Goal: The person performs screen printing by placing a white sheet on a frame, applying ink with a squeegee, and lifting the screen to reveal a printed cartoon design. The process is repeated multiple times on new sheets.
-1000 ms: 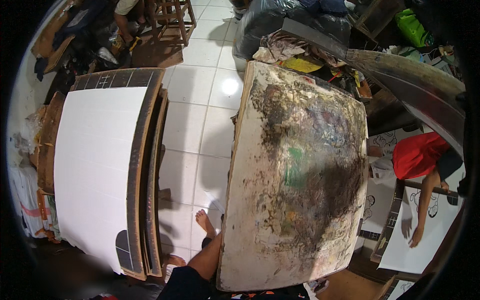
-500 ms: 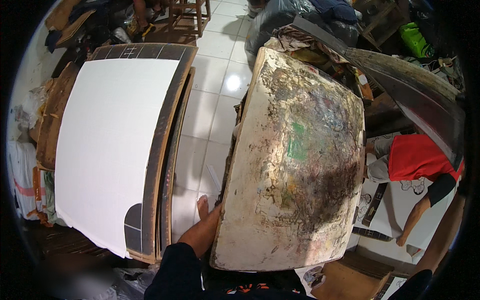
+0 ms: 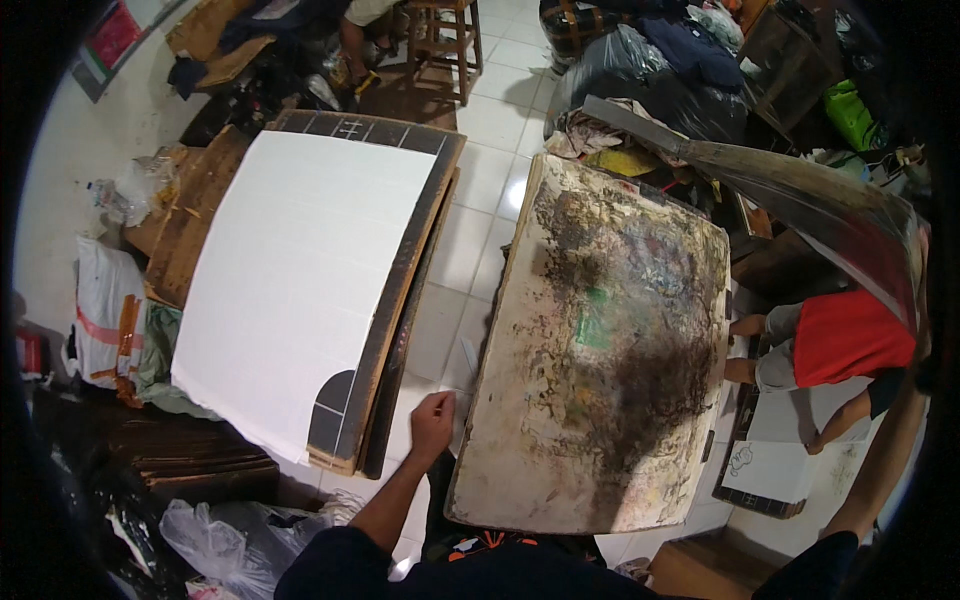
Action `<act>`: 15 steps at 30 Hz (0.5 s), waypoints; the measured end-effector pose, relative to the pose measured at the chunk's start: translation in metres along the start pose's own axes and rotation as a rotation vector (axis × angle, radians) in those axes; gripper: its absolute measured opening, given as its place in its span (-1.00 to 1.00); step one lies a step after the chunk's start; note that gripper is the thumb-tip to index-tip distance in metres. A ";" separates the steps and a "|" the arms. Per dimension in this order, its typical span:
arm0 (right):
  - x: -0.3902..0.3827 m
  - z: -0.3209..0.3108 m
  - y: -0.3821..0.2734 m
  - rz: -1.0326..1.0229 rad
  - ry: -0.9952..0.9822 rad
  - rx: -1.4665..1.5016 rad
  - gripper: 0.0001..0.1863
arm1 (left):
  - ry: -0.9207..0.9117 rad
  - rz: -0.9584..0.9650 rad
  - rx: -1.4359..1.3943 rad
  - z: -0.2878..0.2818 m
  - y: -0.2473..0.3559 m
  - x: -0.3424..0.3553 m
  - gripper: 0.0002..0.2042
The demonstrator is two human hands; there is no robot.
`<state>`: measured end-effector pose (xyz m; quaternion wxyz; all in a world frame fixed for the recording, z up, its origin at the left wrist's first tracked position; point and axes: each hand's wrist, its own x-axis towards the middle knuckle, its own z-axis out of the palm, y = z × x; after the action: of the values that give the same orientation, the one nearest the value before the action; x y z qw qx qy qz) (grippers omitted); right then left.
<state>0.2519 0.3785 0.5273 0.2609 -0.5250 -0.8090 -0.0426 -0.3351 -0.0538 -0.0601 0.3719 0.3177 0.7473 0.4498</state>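
My left hand [image 3: 432, 418] has curled fingers, with nothing visible in it, between a white sheet [image 3: 285, 270] on dark-bordered boards [image 3: 340, 440] and a worn, paint-crusted board [image 3: 590, 380]. My right forearm [image 3: 868, 485] rises along the right edge to a long frame [image 3: 790, 165] tilted above the crusted board; my right hand's fingers are lost in the dark rim of the picture. A person in a red shirt [image 3: 850, 330] bends at the right, a hand on a white sheet with a line drawing [image 3: 770, 470].
Bags [image 3: 660, 90] and cluttered fabric are piled at the back, beside a wooden stool [image 3: 440, 50] and another person's leg [image 3: 355, 50]. Wrapped sacks [image 3: 105, 310], brown boards [image 3: 190, 240] and a plastic bag [image 3: 230, 540] line the left. A tiled floor [image 3: 460, 250] runs between the boards.
My left hand and forearm have come up between the boards, and my right arm has entered at the right edge. The view has shifted. The red-shirted person's arm has moved.
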 end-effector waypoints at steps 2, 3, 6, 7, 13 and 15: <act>0.005 0.010 -0.004 -0.056 0.050 -0.154 -0.32 | 0.292 0.526 0.579 -0.047 0.011 -0.030 -0.69; 0.008 0.015 -0.004 -0.082 0.075 -0.234 -0.28 | 0.407 0.562 0.668 -0.066 0.011 -0.040 -0.66; 0.026 0.032 -0.004 -0.070 0.165 -0.318 -0.20 | 0.655 0.463 1.024 -0.109 -0.007 -0.070 -0.58; 0.032 0.035 -0.005 0.008 0.177 -0.109 -0.19 | 0.606 0.405 1.035 -0.119 -0.015 -0.075 -0.57; 0.046 0.032 -0.042 0.089 0.010 0.072 0.16 | 0.290 0.199 1.121 -0.155 -0.017 -0.076 -0.41; 0.039 0.031 -0.057 0.073 -0.023 0.058 0.16 | 0.097 0.265 1.138 -0.163 0.007 -0.070 -0.35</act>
<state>0.1783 0.3963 0.5303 0.2681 -0.5469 -0.7931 -0.0039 -0.4347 -0.1790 0.0167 0.0487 0.5371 0.8414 0.0347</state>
